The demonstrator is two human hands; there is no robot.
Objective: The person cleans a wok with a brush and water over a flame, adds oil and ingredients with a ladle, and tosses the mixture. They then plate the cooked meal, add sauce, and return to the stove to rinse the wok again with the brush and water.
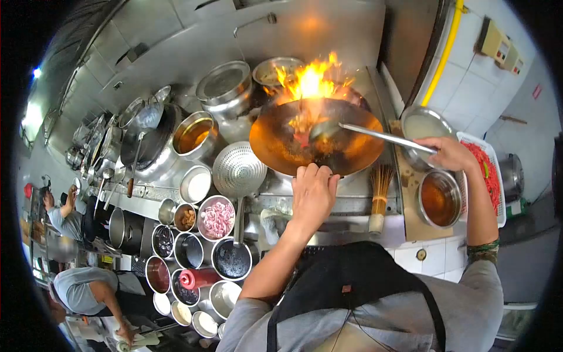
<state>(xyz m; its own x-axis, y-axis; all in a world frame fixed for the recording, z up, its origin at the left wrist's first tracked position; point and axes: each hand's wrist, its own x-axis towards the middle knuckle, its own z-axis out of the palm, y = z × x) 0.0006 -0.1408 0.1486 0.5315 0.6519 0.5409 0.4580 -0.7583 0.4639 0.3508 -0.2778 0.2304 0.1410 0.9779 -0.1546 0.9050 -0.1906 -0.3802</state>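
Observation:
A large wok (352, 154) sits over the burner, with tall flames (314, 79) rising at its far rim. My left hand (314, 190) is closed on the near edge of the wok; the exact grip is hidden under the fingers. My right hand (448, 155) is wrapped round the end of a long metal ladle (387, 138). The ladle's bowl rests inside the wok, beside some reddish food (302, 132) that is partly blurred by the fire.
Left of the wok lie a perforated strainer (239, 170), a pot of brown liquid (196, 135) and several ingredient bowls. A bamboo brush (380, 196), a steel pot (440, 199) and a basket of red strips (495, 182) stand right. Other people work at far left.

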